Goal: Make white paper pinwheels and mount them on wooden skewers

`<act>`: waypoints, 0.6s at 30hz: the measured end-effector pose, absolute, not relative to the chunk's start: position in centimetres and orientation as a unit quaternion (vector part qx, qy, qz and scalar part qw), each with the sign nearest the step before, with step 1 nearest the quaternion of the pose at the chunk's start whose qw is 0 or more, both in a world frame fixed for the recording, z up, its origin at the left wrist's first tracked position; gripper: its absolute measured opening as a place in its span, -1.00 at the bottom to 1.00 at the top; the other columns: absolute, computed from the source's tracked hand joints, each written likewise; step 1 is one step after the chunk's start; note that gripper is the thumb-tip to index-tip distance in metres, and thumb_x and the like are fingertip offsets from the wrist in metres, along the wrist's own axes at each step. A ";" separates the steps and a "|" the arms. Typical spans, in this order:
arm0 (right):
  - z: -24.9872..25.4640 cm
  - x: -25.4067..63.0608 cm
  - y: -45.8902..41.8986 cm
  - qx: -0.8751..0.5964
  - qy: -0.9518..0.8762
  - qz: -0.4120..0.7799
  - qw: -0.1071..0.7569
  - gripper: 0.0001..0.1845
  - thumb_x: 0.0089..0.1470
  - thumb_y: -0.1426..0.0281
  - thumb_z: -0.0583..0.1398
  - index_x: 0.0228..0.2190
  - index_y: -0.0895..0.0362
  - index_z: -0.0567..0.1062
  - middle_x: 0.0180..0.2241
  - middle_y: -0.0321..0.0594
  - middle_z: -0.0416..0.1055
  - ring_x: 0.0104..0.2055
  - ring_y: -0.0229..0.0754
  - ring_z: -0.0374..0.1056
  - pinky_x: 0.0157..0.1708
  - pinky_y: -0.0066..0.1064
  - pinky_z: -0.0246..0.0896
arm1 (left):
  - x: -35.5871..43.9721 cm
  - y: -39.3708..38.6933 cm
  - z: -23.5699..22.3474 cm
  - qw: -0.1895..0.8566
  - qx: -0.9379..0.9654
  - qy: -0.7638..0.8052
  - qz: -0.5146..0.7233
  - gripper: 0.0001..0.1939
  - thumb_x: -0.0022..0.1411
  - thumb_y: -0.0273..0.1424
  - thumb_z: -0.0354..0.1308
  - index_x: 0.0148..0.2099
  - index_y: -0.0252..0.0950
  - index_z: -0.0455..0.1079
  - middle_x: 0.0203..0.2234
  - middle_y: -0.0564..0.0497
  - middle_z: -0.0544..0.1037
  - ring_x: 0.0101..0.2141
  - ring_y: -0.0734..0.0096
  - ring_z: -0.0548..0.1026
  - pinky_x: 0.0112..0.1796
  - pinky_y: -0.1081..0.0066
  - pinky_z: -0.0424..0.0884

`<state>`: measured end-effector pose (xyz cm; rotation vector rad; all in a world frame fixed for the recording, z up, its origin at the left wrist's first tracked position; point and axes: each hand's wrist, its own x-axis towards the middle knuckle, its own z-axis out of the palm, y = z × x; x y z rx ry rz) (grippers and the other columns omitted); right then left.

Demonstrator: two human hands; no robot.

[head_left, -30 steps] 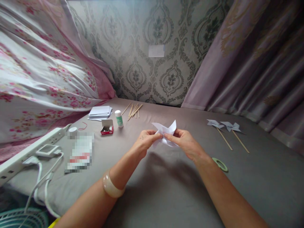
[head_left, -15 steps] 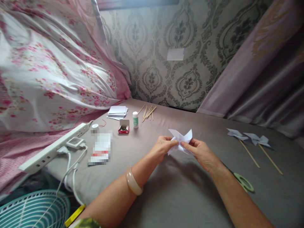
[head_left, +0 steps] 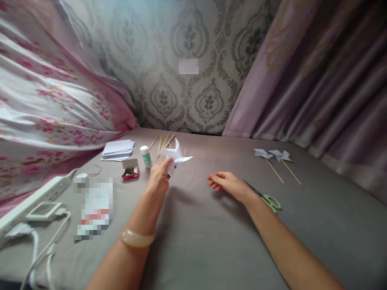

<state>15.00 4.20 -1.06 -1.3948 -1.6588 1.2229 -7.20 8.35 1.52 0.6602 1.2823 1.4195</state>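
Observation:
My left hand [head_left: 160, 174] pinches a white paper pinwheel [head_left: 177, 155] by its centre and lower side, holding it above the bed-like grey surface. The blades stand out to the upper left and right; the left fingertips are mostly hidden behind the paper. Apart from it, my right hand [head_left: 223, 183] hovers over the cloth with loosely curled, slightly separated fingers and nothing visible in them. Just beyond the right wrist lie scissors with green handles [head_left: 272, 202]. Several thin wooden sticks [head_left: 165, 143] lie behind the held pinwheel.
A glue bottle [head_left: 145, 157] stands beside a small open red box [head_left: 130, 170] of small dark pieces. Behind is a paper stack [head_left: 117, 150]. Two pinwheels on sticks [head_left: 279, 156] lie at right. A power strip [head_left: 39, 199], cables and a blurred packet [head_left: 96, 207] occupy the left.
My right hand has let go of the paper pinwheel and moved away from it. The left hand has carried the pinwheel left, towards the sticks. The view has turned right.

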 end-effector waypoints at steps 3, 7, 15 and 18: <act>-1.4 15.2 3.7 -0.545 -0.663 0.433 0.275 -0.81 -0.05 0.31 0.28 -0.47 0.21 0.57 -0.50 -0.19 0.55 -0.48 -0.28 0.39 -0.43 -0.47 0.28 | -7.8 8.5 2.5 0.527 0.207 0.525 0.635 -0.85 -0.17 -0.49 0.23 -0.49 -0.30 0.29 -0.68 0.15 0.40 -0.61 0.55 0.37 -0.54 0.54 0.23; -0.9 15.8 2.1 -0.541 -0.705 0.394 0.233 -0.81 -0.08 0.46 0.24 -0.34 0.18 0.61 -0.33 -0.17 0.59 -0.31 -0.20 0.45 -0.23 -0.39 0.29 | -7.4 8.3 2.8 0.534 0.191 0.524 0.635 -0.86 -0.10 -0.57 0.22 -0.47 -0.30 0.31 -0.66 0.17 0.43 -0.59 0.56 0.38 -0.52 0.54 0.25; 3.6 15.4 -2.2 -0.451 -0.802 0.375 0.116 -0.74 0.08 0.31 0.16 -0.23 0.09 0.60 -0.32 -0.20 0.59 -0.33 -0.13 0.48 -0.33 -0.38 0.32 | -6.2 7.7 0.1 0.547 0.228 0.538 0.599 -0.82 -0.08 -0.46 0.26 -0.59 -0.33 0.31 -0.74 0.13 0.36 -0.68 0.59 0.26 -0.58 0.50 0.07; 5.4 12.7 -1.6 -0.422 -0.804 0.390 0.150 -0.75 0.10 0.25 0.16 -0.30 0.07 0.61 -0.41 -0.25 0.57 -0.37 -0.16 0.46 -0.40 -0.43 0.29 | -6.1 7.9 -1.2 0.557 0.239 0.517 0.605 -0.81 -0.07 -0.45 0.28 -0.60 -0.34 0.33 -0.73 0.12 0.35 -0.67 0.59 0.24 -0.57 0.49 0.10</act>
